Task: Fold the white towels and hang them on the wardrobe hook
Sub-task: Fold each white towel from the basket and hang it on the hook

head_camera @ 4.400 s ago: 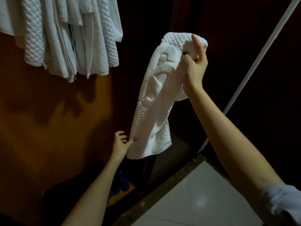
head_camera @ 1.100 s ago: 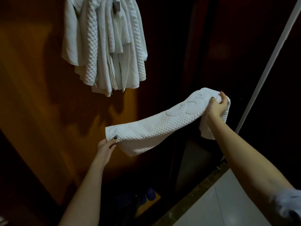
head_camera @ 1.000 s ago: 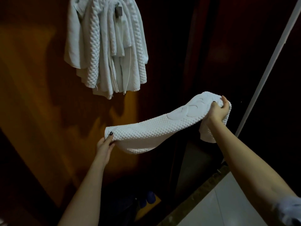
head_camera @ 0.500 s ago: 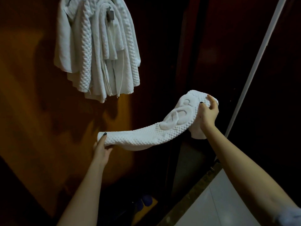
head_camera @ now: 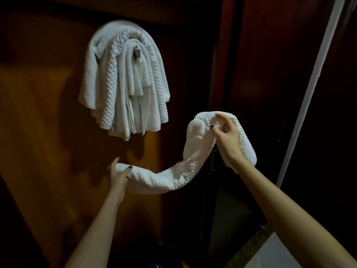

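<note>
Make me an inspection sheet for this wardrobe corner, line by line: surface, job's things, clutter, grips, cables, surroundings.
Surface: brown wardrobe panel, with shadows across it.
Job's things: white towel folded into a long strip, sagging between both hands; hung towels draped in a bunch over the hook.
Clutter: dark shape low down, too dim to identify.
Grips: left hand grips the strip's lower end; right hand grips its upper end.
Cables: nothing seen.
Surroundings: pale floor tile at lower right; slanted white rail on the right.
</note>
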### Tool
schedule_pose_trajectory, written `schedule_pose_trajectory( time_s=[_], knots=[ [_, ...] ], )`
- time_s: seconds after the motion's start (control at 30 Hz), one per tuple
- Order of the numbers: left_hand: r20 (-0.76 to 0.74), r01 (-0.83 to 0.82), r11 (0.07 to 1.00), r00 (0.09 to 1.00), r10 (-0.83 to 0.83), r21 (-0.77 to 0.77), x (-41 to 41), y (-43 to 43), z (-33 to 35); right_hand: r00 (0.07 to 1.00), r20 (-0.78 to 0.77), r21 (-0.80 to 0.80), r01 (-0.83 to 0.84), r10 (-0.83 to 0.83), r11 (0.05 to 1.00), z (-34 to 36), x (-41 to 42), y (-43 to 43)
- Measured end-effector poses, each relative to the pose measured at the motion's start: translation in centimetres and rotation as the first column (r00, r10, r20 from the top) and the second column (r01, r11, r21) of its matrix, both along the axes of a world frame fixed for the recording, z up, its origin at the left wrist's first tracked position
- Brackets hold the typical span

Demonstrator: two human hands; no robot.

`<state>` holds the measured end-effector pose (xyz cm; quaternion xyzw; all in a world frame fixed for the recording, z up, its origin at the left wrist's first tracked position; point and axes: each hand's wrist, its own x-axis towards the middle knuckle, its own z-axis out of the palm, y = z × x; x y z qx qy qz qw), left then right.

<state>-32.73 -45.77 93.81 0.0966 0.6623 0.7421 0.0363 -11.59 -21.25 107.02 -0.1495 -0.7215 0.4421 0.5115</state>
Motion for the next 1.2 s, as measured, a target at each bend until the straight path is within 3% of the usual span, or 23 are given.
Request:
schedule_pose_trajectory(
  time_s=[0.07,0.13,0.23,0.3,0.37,0.4,0.47,0.5,0.6,0.77,0.9,1.1,1.2],
  knots=[
    [-0.139,-0.064,0.978,0.990,0.036,-0.197,2.4,1.5,0.3,0.999,0.049,0.087,-0.012,0.008,0.996,1.6,-0.6,-0.8],
    [-0.332,-0.115,0.963,0.943,0.029,-0.243,6.7,3.3,0.4,0.996,0.091,0.150,-0.016,0.003,0.989,2.8,-1.0,-1.4],
    [-0.680,-0.020,0.997,0.733,-0.039,-0.079,14.0,7.0,-0.4,0.996,0.088,0.173,-0.029,0.014,0.985,3.4,-1.2,-2.7],
    [-0.770,0.031,0.985,0.619,-0.154,-0.172,17.7,9.8,-1.7,0.996,0.062,0.165,-0.080,0.071,0.983,2.9,-1.3,-3.7],
    [-0.804,-0.123,0.953,0.572,-0.159,-0.276,19.9,11.9,-2.8,0.991,0.076,0.144,-0.118,0.108,0.982,2.5,-1.1,-4.4],
    [-0.787,-0.210,0.932,0.606,-0.113,-0.295,20.5,12.6,-3.3,0.989,0.089,0.141,-0.130,0.118,0.981,2.4,-0.8,-4.4],
    [-0.643,-0.238,0.902,0.764,-0.056,-0.361,21.2,13.1,-3.4,0.984,0.118,0.153,-0.147,0.130,0.977,2.1,0.1,-4.1],
    [-0.630,-0.254,0.888,0.775,-0.050,-0.384,21.5,13.2,-3.5,0.982,0.133,0.158,-0.155,0.134,0.975,2.1,0.6,-3.7],
    [-0.689,-0.327,0.847,0.722,-0.063,-0.419,22.9,14.0,-4.0,0.980,0.142,0.147,-0.162,0.141,0.976,1.9,2.5,-2.7],
    [-0.618,-0.305,0.883,0.786,0.021,-0.357,25.8,15.7,-4.1,0.970,0.101,0.074,-0.228,0.220,0.971,1.3,5.6,-0.6],
    [-0.657,-0.331,0.786,0.744,-0.124,-0.523,24.4,14.2,-5.8,0.954,0.136,0.040,-0.273,0.266,0.961,1.5,7.6,2.0],
    [-0.699,-0.430,0.729,0.709,-0.092,-0.533,19.8,9.5,-2.5,0.931,0.334,0.221,-0.230,0.149,0.948,0.7,9.3,5.4],
    [-0.739,-0.476,0.680,0.658,-0.145,-0.558,17.8,7.1,0.1,0.898,0.440,0.393,-0.187,-0.006,0.901,-0.5,9.5,6.1]
  ],
)
